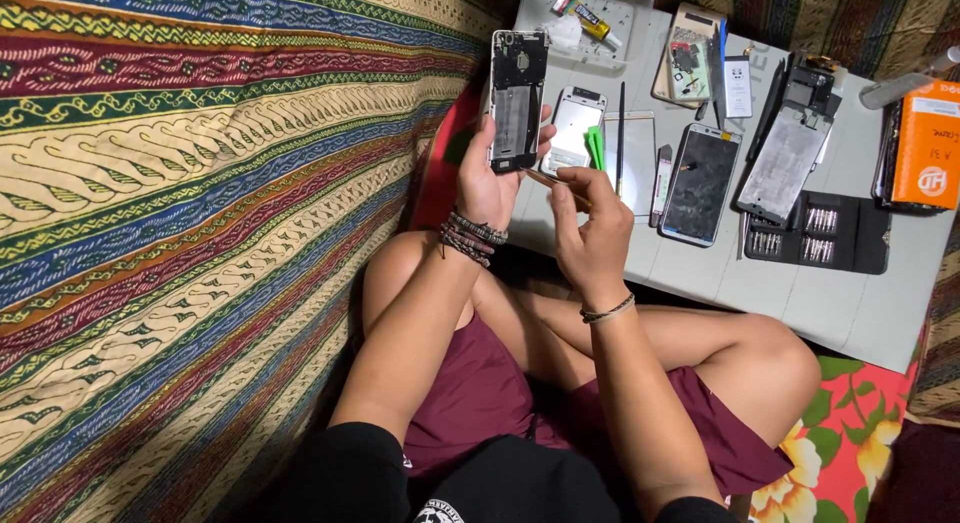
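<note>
Patterned cloth (190, 203) at far left. My left hand (488, 188) grips an opened phone frame (517, 101) upright above the worktop (860, 303). My right hand (590, 228) pinches a thin tool (548, 180) beside it. Beyond: white phone (573, 131), dark-screened phone (701, 184), screwdriver bit case (820, 233), orange box (928, 145).

Warm, even indoor light falls on a patterned cloth (200, 233) and a grey bench (860, 313).
Shadow pools below the bench, around the lap and lower frame edge. Soft glare sits on the phone screen (573, 128) lying on the bench; focus is fairly sharp, with mild stretching at the corners.
</note>
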